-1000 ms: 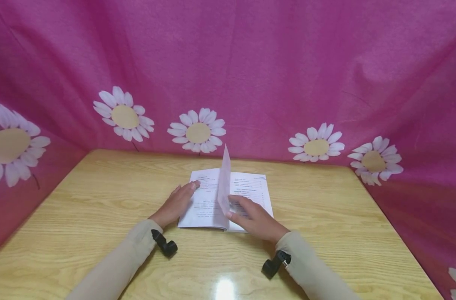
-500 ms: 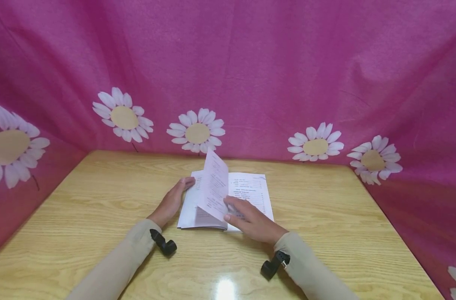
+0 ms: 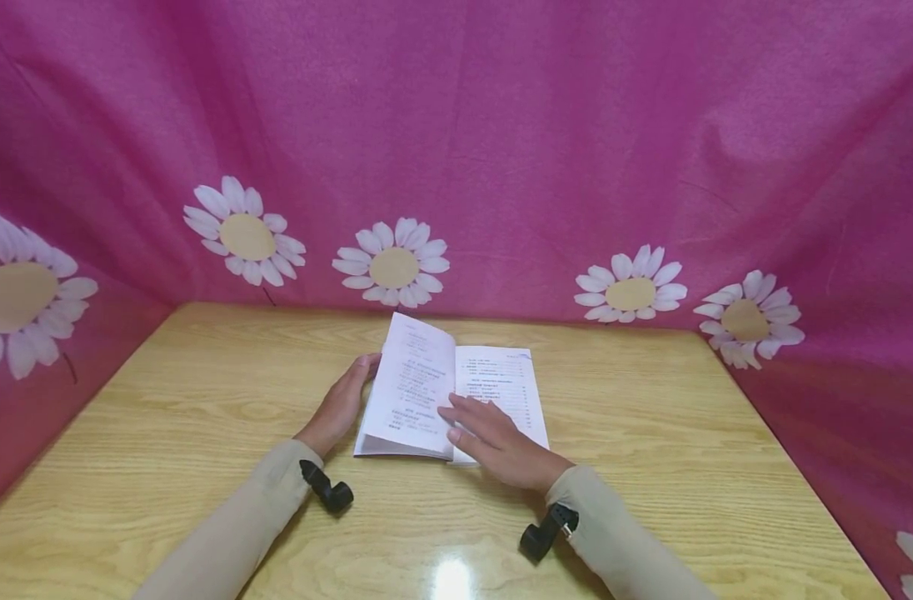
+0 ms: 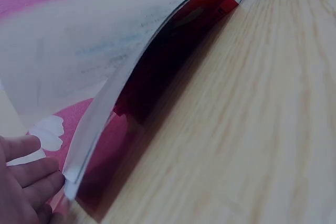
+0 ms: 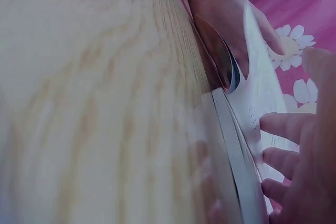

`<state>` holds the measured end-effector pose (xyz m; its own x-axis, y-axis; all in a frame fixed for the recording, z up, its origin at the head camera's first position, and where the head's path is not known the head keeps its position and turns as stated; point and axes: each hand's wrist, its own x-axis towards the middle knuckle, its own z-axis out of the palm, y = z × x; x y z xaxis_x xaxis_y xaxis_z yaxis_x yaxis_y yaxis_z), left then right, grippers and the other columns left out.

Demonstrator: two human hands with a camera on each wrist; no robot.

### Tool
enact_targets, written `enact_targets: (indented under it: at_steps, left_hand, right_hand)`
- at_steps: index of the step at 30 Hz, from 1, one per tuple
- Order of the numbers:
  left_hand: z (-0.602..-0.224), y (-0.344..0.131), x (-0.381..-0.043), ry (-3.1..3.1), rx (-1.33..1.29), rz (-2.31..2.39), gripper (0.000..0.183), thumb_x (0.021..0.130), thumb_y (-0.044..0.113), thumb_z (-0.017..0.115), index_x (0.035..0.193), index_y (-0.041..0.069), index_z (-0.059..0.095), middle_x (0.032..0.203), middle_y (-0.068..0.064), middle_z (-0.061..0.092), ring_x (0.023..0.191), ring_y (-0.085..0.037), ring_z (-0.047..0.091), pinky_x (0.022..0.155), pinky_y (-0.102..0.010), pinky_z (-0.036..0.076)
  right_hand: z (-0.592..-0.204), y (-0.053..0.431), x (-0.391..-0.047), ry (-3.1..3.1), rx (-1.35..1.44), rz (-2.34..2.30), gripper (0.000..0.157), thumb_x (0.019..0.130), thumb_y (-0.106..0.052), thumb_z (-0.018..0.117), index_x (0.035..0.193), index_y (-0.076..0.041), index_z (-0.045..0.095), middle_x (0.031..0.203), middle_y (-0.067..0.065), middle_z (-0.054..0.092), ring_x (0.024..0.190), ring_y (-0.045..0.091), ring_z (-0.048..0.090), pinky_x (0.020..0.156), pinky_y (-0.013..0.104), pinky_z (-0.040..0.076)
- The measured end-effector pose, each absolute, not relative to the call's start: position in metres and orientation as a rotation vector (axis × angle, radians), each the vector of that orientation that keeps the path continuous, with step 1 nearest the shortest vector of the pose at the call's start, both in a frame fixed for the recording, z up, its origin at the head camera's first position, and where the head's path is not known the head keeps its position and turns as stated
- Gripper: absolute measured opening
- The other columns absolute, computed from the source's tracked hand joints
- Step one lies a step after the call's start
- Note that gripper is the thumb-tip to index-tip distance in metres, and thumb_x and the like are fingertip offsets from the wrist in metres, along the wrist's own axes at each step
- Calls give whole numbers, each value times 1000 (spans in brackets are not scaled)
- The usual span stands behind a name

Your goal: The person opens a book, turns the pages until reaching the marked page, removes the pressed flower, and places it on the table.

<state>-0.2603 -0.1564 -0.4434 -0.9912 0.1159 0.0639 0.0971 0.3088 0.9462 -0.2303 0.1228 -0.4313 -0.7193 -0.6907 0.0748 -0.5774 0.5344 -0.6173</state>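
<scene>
An open booklet (image 3: 411,379) with printed white pages lies on the wooden table. Its raised leaf slants over the left side, and the left half bows up from the tabletop, with a dark red cover (image 4: 178,40) showing underneath in the left wrist view. Beside the left edge is my left hand (image 3: 342,404), its extended fingers (image 4: 39,182) touching the pages' edge. My right hand (image 3: 505,446) is spread over the lower right page, fingertips near the spine. From the right wrist view, its fingers (image 5: 283,161) rest against the paper.
The wooden table (image 3: 651,433) extends around the booklet on all sides. Behind it and at both sides hangs a pink curtain (image 3: 501,167) with large daisies. A black wrist camera (image 3: 327,487) is strapped on the left sleeve, another camera (image 3: 548,532) on the right.
The leaf has swung from upright at the spine down toward the left. My left hand has drawn back from the left page to its edge. The right hand has barely shifted.
</scene>
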Motion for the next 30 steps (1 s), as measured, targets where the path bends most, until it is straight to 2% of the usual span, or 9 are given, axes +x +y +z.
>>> enact_targets:
  at_steps: [10,17,21,24,30]
  left_hand:
    - [-442,-156,-260,2540,226,1866,69,102,56,16,150,8,26,154,-13,30,142,-30,28,117,-47,14]
    - [-444,-156,-258,2521,262,1882,69,101,57,20,152,11,24,157,-11,24,145,-28,19,117,-50,10]
    - [-444,-155,-257,2548,263,1865,68,101,58,21,152,13,25,157,-10,24,145,-27,18,118,-49,10]
    - [-443,-155,-257,2591,268,1844,65,102,55,23,151,13,29,156,-10,24,145,-28,19,117,-50,10]
    - [-443,-153,-258,2692,349,1741,51,105,42,27,148,16,37,160,-6,17,147,-28,11,117,-54,8]
  right_hand:
    - [-430,121,-228,2628,-1101,-859,54,103,-51,27,151,-26,35,161,-1,18,148,23,10,118,42,0]
    - [-433,120,-227,2661,-1116,-765,57,102,-54,23,152,-27,32,161,-2,14,148,24,8,118,44,2]
    - [-433,119,-226,2665,-1117,-740,57,102,-54,23,152,-28,31,161,-3,13,148,24,7,118,45,2]
    - [-432,119,-226,2671,-1120,-722,58,102,-55,22,152,-28,30,161,-3,13,148,24,6,118,45,2]
    - [-433,118,-226,2705,-1133,-678,58,102,-55,21,152,-27,32,161,-2,14,148,24,7,118,46,4]
